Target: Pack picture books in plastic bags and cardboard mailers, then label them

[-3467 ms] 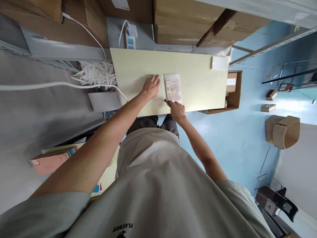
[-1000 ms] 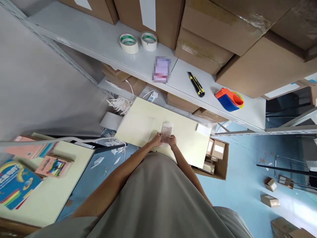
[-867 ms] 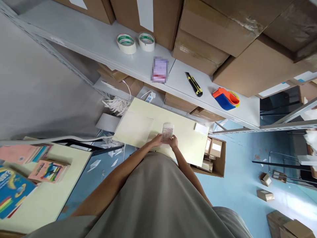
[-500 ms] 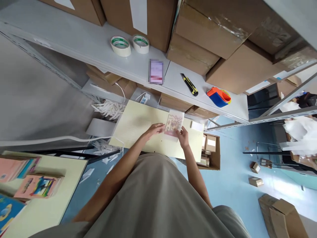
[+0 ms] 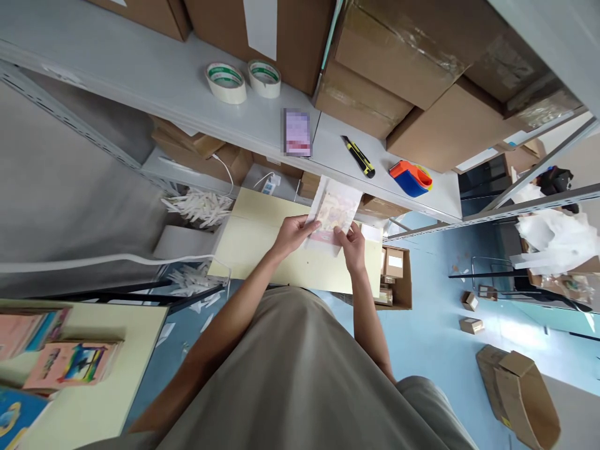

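Both hands hold a thin booklet with a pale pink and yellow picture cover, which shows through a whitish translucent sleeve. My left hand grips its left edge, thumb on top. At the lower right edge, my right hand pinches it with the thumb on the cover. The booklet is tilted, raised above the pale yellow table. A white flat item lies on the table just right of my right hand.
On the grey shelf are tape rolls, a blurred-out purple rectangle, a box cutter and an orange-blue tape dispenser. Cardboard boxes stand behind. An open carton adjoins the table's right end. Book stacks lie lower left.
The booklet has come up off the table toward the shelf and tilted clockwise. My left hand, earlier with fingers stretched at its edge, has closed on it. My right hand keeps its hold.
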Action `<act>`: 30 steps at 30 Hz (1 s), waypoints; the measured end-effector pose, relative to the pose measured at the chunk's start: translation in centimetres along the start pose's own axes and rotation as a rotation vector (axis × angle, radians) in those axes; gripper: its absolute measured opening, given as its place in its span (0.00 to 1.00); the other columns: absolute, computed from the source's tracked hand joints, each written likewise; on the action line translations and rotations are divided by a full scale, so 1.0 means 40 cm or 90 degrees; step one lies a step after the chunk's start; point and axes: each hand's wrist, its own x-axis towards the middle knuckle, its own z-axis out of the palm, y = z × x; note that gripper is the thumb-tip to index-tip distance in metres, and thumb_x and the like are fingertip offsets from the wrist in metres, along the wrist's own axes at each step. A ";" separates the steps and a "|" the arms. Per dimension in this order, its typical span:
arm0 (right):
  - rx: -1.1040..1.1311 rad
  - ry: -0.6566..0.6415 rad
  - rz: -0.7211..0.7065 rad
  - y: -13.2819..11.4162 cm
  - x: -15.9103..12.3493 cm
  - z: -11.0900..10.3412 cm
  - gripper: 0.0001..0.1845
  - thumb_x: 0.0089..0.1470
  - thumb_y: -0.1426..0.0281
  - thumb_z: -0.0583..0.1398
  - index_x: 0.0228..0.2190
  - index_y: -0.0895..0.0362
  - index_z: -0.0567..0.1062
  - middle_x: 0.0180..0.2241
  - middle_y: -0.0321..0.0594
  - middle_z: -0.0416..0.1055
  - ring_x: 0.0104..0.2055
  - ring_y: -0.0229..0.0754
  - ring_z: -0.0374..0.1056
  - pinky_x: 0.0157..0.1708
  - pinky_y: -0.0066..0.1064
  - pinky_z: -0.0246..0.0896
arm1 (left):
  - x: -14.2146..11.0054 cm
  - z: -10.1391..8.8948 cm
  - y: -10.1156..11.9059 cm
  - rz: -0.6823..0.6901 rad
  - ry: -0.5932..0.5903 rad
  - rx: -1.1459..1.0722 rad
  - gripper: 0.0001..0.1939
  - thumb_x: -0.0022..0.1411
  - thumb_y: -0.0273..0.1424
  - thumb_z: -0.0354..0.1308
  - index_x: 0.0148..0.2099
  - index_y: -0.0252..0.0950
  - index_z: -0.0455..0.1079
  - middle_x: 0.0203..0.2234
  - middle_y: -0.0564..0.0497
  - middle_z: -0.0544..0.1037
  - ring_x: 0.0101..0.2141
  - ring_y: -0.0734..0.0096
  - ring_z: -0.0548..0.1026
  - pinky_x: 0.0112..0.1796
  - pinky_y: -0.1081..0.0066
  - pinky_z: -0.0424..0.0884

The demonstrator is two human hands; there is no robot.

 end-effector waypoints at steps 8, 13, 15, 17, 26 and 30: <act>-0.120 0.024 0.069 0.074 -0.048 0.118 0.36 0.61 0.34 0.67 0.46 0.54 0.83 0.46 0.47 0.86 0.53 0.55 0.80 0.53 0.41 0.79 | -0.057 0.057 -0.014 -0.041 -0.036 0.437 0.13 0.76 0.38 0.63 0.46 0.39 0.88 0.33 0.42 0.87 0.40 0.49 0.86 0.41 0.63 0.71; -0.182 0.098 0.124 0.120 -0.040 0.130 0.37 0.62 0.31 0.61 0.22 0.48 0.63 0.22 0.33 0.62 0.31 0.43 0.61 0.31 0.35 0.64 | -0.108 0.102 -0.043 -0.079 -0.137 0.461 0.23 0.73 0.31 0.64 0.67 0.41 0.82 0.57 0.36 0.88 0.55 0.38 0.86 0.56 0.53 0.77; -0.188 0.104 0.119 0.128 -0.025 0.106 0.39 0.61 0.30 0.61 0.21 0.47 0.59 0.20 0.31 0.56 0.29 0.41 0.55 0.29 0.35 0.60 | -0.110 0.085 -0.062 -0.073 -0.156 0.361 0.32 0.66 0.34 0.73 0.71 0.44 0.79 0.64 0.40 0.85 0.60 0.37 0.84 0.60 0.53 0.78; -0.162 0.068 0.106 0.122 -0.013 0.077 0.39 0.59 0.29 0.63 0.21 0.48 0.60 0.20 0.30 0.55 0.28 0.40 0.55 0.30 0.35 0.59 | -0.095 0.046 -0.078 -0.092 -0.122 0.256 0.38 0.61 0.41 0.78 0.72 0.43 0.79 0.67 0.40 0.83 0.62 0.37 0.83 0.62 0.53 0.78; 0.106 -0.154 0.143 0.007 -0.023 0.026 0.35 0.54 0.32 0.73 0.30 0.51 0.82 0.30 0.43 0.81 0.48 0.57 0.82 0.47 0.44 0.82 | -0.057 -0.138 0.019 -0.200 -0.085 -0.129 0.40 0.54 0.63 0.79 0.52 0.33 0.86 0.51 0.37 0.88 0.55 0.43 0.85 0.53 0.55 0.82; 0.112 -0.171 0.166 -0.024 -0.028 0.028 0.37 0.50 0.30 0.74 0.32 0.52 0.83 0.33 0.45 0.83 0.53 0.61 0.83 0.50 0.48 0.84 | -0.098 -0.139 0.092 -0.173 -0.067 -0.161 0.34 0.53 0.60 0.81 0.43 0.34 0.86 0.42 0.43 0.88 0.46 0.52 0.85 0.45 0.61 0.82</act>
